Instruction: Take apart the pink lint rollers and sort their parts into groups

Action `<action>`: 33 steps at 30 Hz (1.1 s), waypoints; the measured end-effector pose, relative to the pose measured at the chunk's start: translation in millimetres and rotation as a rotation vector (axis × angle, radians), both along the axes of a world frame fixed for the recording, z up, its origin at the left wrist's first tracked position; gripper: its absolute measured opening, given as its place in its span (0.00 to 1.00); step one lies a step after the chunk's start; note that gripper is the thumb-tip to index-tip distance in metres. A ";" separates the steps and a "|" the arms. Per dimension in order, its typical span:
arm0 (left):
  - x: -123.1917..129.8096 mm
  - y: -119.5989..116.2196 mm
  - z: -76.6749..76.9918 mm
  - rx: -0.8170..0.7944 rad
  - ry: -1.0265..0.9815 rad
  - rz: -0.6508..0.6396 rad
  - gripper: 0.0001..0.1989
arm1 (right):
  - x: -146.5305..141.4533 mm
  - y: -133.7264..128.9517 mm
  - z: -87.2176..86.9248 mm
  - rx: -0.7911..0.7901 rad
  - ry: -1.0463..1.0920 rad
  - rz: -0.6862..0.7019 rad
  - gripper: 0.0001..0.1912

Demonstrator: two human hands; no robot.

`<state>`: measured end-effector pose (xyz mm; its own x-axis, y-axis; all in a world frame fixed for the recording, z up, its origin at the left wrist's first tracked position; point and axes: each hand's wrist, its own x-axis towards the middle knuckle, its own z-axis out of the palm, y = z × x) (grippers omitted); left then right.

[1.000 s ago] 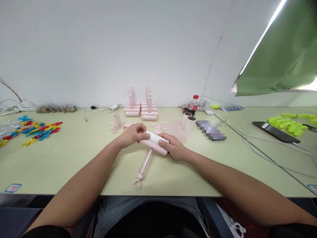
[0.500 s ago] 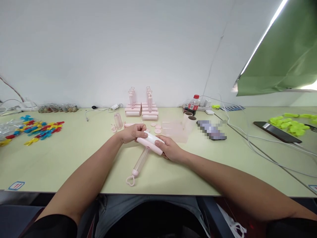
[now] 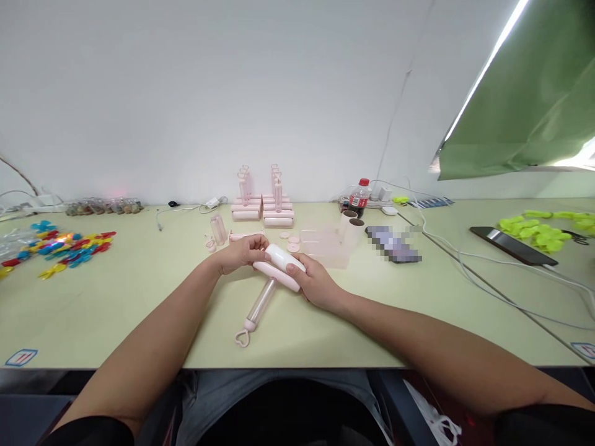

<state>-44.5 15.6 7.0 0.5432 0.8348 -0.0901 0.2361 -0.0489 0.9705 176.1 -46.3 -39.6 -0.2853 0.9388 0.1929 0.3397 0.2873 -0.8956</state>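
A pink lint roller with a white roll (image 3: 284, 257) is held over the table between both hands. My left hand (image 3: 242, 253) grips the roll's left end, thumb on top and fingers curled. My right hand (image 3: 316, 280) is closed round the right end, its thumb lying on the white roll. The pink bar (image 3: 277, 276) runs along the near side of the roll. From it a clear handle (image 3: 260, 305) slants toward me and ends in a pink heart-shaped loop (image 3: 242, 337). The fingers beneath the roller are partly hidden.
Several pink rollers (image 3: 279, 218) stand by the wall. Behind my hands lie pink discs (image 3: 293, 243), clear sheets (image 3: 325, 248) and white rolls (image 3: 354, 233). A cola bottle (image 3: 360, 197), a phone (image 3: 395, 244), a dark phone (image 3: 511, 245) and cables are at the right, colourful pieces (image 3: 77, 246) at the left.
The view has shifted slightly. The white roll now sits higher and farther from the pink bar, with a clearer edge between them. Both hands still hold the roller.
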 end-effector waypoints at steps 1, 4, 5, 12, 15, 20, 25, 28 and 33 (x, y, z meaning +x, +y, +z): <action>1.0 -4.1 2.4 0.023 0.032 0.028 0.17 | 0.1 -0.6 -0.5 0.017 0.001 -0.021 0.21; 6.9 -15.4 10.2 0.092 0.082 0.124 0.15 | 0.4 -1.7 -1.9 0.030 0.012 -0.086 0.21; 9.0 -18.1 12.6 0.118 0.088 0.140 0.15 | 0.5 -2.0 -2.1 0.028 0.016 -0.094 0.21; 12.7 -19.5 13.1 0.268 0.202 0.157 0.16 | 0.3 -0.8 1.3 0.002 0.022 -0.017 0.24; 14.4 -16.6 4.9 0.385 0.283 0.234 0.17 | 0.7 1.3 2.0 -0.090 -0.002 0.037 0.29; 23.2 -16.9 -4.3 0.506 0.360 0.249 0.18 | 2.0 1.5 6.6 -0.214 -0.017 0.107 0.32; 30.8 -20.5 -4.1 0.644 0.395 0.252 0.20 | 2.4 2.2 5.8 -0.290 0.037 0.125 0.31; 30.7 -20.9 -2.6 0.717 0.415 0.219 0.23 | 1.2 2.1 2.5 -0.277 0.069 0.129 0.30; 28.9 -20.9 -2.4 0.830 0.323 0.134 0.24 | -1.8 -1.6 1.9 -0.256 0.110 0.174 0.25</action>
<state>-15.6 -5.3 4.6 0.4895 0.7540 0.4381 0.5457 -0.6567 0.5206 174.3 -47.9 -37.7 -0.4364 0.8998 -0.0046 0.2023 0.0931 -0.9749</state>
